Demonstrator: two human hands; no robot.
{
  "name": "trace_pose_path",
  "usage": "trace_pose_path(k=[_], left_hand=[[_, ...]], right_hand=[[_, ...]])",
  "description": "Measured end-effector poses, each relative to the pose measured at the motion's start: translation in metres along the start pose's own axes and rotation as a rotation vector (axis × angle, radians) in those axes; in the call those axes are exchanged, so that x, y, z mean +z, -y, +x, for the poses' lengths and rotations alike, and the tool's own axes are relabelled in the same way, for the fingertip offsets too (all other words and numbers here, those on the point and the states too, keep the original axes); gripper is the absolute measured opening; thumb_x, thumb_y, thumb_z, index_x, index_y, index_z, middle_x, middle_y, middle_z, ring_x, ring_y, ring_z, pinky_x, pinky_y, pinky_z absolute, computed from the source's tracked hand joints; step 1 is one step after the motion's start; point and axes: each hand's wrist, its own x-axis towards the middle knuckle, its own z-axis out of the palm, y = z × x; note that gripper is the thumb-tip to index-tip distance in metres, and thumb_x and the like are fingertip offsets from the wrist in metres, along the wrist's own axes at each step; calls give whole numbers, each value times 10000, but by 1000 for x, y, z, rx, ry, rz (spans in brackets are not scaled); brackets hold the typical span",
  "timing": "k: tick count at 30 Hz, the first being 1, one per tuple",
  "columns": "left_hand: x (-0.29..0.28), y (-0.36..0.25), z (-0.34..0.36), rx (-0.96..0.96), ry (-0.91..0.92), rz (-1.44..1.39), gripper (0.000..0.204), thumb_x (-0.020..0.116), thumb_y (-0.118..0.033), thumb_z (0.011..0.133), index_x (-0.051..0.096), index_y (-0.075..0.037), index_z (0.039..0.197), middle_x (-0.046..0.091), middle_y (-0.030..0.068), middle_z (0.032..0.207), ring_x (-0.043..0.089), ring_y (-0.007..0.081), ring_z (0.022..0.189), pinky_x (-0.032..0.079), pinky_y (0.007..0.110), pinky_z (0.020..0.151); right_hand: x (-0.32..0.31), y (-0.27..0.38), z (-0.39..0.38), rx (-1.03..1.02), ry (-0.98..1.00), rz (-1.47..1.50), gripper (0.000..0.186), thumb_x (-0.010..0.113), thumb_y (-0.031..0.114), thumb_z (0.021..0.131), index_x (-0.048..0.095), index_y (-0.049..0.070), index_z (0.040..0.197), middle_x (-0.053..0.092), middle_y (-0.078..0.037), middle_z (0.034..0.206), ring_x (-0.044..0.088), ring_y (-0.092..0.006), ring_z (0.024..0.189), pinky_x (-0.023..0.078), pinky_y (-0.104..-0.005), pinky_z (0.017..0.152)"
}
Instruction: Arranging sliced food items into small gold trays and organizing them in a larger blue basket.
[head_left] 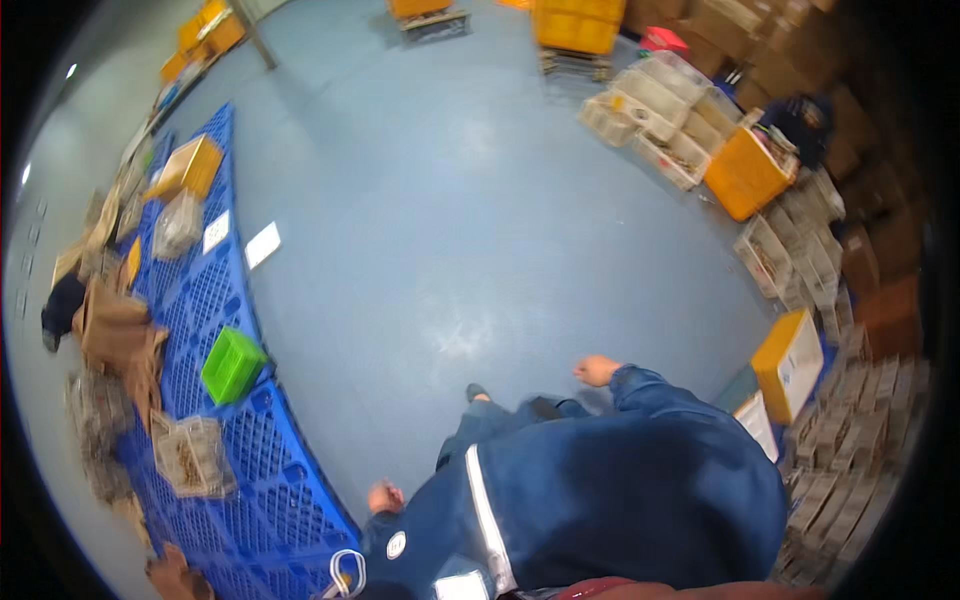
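My right hand (597, 370) hangs in front of my body over the blue-grey floor. Its fingers are curled in and nothing shows in them. To the lower left, by the edge of the blue plastic pallets, is my left hand (385, 497), its fingers loosely bent and slightly apart, with no object visible in it. The nearest things to that hand are the blue pallet (275, 440) and a white looped cord (348, 572) at my side. One of my shoes (477, 391) shows ahead of my dark blue jacket (640, 480). The picture is somewhat blurred.
On the left pallets sit a green crate (233, 366), a clear bin (192, 456) and a yellow box (190, 167). Clear bins (672, 155), an orange crate (748, 172) and a yellow-edged box (787, 366) line the right. Partly visible people (800, 125) are on both sides.
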Motion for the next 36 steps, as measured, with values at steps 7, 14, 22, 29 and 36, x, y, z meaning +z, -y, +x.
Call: trace_pose_path(k=[7, 14, 22, 29, 36], left_hand=[[162, -395, 50, 180, -16, -107, 143, 530, -229, 905, 562, -104, 968, 533, 13, 702, 498, 125, 578, 483, 303, 578], [230, -532, 136, 41, 21, -165, 210, 541, -223, 901, 558, -59, 1032, 583, 73, 760, 545, 146, 575, 521, 316, 544], [226, -641, 188, -137, -284, -444, 185, 539, -198, 882, 559, -58, 1001, 572, 82, 792, 546, 181, 611, 517, 345, 586], [233, -686, 348, -374, -330, -716, 97, 513, -134, 878, 527, -40, 859, 527, 88, 660, 481, 198, 495, 431, 342, 450], [306, -1020, 501, 115, -124, -116, 175, 557, -219, 823, 620, -57, 839, 618, 91, 726, 589, 223, 595, 486, 354, 573]], right_hand=[[-67, -47, 50, 374, -194, 523, 299, 575, 318, 855, 632, 78, 687, 656, -93, 669, 609, -274, 618, 459, -428, 626], [-201, -79, 218, 256, 31, -72, 227, 595, 292, 805, 687, 95, 869, 674, -129, 884, 626, -326, 830, 484, -426, 754], [-542, 76, 509, -92, -295, 167, 204, 568, 194, 851, 671, 72, 977, 678, -151, 914, 650, -308, 877, 506, -376, 778], [-700, 131, 677, -250, -323, 66, 170, 572, 166, 872, 649, 36, 949, 668, -162, 814, 656, -276, 756, 502, -369, 694], [-763, 105, 722, -30, 39, -82, 197, 601, 238, 841, 676, 62, 887, 670, -159, 804, 656, -314, 766, 509, -403, 700]])
